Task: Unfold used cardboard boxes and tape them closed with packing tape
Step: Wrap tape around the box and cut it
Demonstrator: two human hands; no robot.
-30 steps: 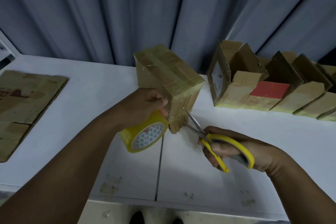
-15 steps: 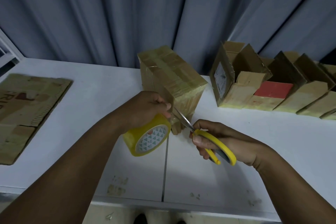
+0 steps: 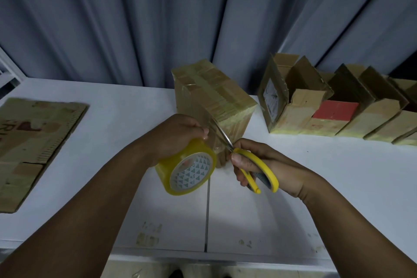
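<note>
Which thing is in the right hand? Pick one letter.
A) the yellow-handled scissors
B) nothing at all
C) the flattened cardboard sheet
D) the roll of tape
A: the right hand has its fingers curled through the yellow-handled scissors, blades pointing at the taped box, while the left hand grips the tape roll.

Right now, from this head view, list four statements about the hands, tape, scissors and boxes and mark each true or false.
1. The left hand grips the yellow tape roll. True.
2. The right hand holds a knife. False: it holds yellow-handled scissors, blades toward the taped box.
3. The flattened cardboard lies right of the taped box. False: it lies to its left.
4. Open boxes stand in a row right of the taped box. True.
</note>
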